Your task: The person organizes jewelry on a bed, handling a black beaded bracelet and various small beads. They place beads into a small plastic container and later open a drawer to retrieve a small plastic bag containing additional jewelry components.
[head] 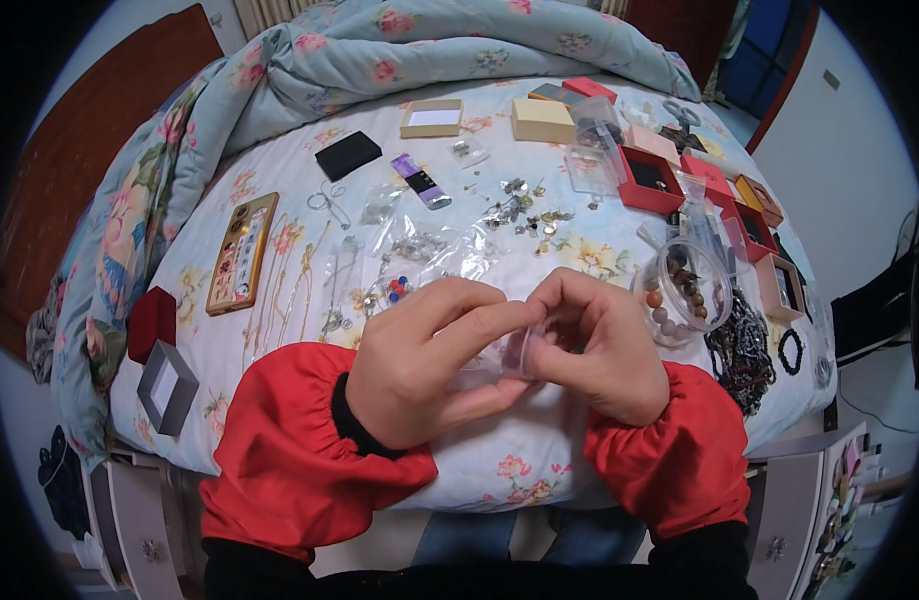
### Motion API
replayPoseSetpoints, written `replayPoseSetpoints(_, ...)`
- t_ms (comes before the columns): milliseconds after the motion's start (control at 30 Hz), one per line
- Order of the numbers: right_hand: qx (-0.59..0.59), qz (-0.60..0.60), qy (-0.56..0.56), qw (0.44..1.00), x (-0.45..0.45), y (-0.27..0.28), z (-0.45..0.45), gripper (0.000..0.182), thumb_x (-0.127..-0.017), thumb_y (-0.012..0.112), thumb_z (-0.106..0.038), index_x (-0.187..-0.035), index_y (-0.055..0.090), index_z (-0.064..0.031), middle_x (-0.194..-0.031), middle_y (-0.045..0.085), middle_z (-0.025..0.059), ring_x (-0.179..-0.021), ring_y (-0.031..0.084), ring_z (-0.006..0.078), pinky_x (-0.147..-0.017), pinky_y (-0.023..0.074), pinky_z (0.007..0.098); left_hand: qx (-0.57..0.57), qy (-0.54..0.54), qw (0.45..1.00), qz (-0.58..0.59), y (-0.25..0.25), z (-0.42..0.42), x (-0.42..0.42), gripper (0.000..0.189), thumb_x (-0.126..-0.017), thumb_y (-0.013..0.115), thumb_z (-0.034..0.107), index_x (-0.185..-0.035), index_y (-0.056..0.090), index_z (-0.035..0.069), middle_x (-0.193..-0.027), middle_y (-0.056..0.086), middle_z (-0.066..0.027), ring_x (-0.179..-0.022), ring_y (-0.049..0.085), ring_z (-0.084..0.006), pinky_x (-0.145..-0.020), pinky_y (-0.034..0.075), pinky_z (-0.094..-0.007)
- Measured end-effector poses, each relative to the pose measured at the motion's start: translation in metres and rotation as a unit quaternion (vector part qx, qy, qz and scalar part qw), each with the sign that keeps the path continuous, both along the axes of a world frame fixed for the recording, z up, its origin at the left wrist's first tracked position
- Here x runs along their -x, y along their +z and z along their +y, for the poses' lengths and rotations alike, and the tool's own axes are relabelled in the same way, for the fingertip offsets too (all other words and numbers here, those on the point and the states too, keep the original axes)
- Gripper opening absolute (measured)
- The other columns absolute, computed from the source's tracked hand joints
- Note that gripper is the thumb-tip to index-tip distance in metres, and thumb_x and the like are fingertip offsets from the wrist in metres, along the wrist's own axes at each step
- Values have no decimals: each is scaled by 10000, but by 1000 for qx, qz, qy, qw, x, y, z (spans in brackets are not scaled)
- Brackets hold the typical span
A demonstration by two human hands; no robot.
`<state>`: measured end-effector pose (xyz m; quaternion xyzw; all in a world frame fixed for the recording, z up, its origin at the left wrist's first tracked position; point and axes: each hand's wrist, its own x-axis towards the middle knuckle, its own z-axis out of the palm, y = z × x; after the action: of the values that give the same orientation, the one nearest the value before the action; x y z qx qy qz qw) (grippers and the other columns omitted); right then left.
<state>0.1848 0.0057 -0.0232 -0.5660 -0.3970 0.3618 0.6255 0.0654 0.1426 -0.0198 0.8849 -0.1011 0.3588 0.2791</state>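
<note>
Between my two hands is a small clear plastic container (513, 352), partly covered by fingers. My left hand (422, 360) holds its side, thumb below and fingers above. The fingertips of my right hand (606, 345) pinch at the rim; what lies inside is too hidden to tell. Just beyond my left hand sit red and blue beads (398, 288) and a clear plastic bag (471, 247) with small metal pieces. Loose earrings and metal findings (516, 206) are scattered farther up the floral bedsheet (534, 476). Gold-coloured chains (283, 292) lie to the left.
On the right stand a round clear tub (699, 289) with bead bracelets, dark bead strands (741, 352) and red jewellery boxes (649, 180). Leftward are a gold phone (242, 255), small scissors (330, 201), a dark red box (152, 324) and a grey box (167, 386). A quilt (399, 56) is bunched behind.
</note>
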Motion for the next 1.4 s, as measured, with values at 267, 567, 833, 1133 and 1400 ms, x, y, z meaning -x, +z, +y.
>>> replayPoseSetpoints(267, 2, 91, 20, 996, -1, 4, 4, 156, -822, 580, -45, -942, 507, 24, -723, 585, 46, -611, 561, 83, -527, 444, 196, -63, 3, 998, -13, 7, 14, -2, 403, -552, 758, 71, -934, 633, 37, -882, 614, -97, -725, 583, -203, -614, 475, -277)
replayPoseSetpoints(567, -42, 311, 59, 948, -33, -3, 2, 251, -919, 435, -150, -1058, 505, 47, -931, 574, 117, -716, 598, 167, -609, 514, 247, -296, -79, 950, 53, 63, 24, -52, 273, -607, 724, 90, -857, 616, 63, -780, 583, -47, -703, 545, -208, -603, 462, -289)
replayPoseSetpoints(833, -59, 417, 18, 907, -39, 1, -1, 261, -931, 356, -196, -1016, 510, -3, -940, 590, 108, -797, 599, 194, -714, 519, 297, -512, -144, 834, 148, 112, -13, -99, 210, -614, 687, 130, -757, 555, 53, -729, 529, -46, -740, 515, -217, -627, 458, -327)
replayPoseSetpoints(1133, -117, 537, -1, 835, -41, 4, -3, 472, -948, 274, -287, -1120, 385, 138, -1129, 476, 302, -1093, 488, 357, -957, 422, 400, -496, -111, 854, 116, 135, -18, -122, 326, -582, 738, 158, -864, 597, 77, -770, 567, -45, -770, 548, -240, -658, 451, -338)
replayPoseSetpoints(1400, -153, 559, 81, 811, -36, 6, -10, 518, -937, 271, -339, -1104, 380, 139, -1121, 463, 321, -1071, 496, 392, -939, 434, 401, -37, 55, 960, 273, 72, 45, -130, 493, -700, 711, 392, -973, 617, -8, -852, 641, -134, -799, 618, -203, -696, 482, -296)
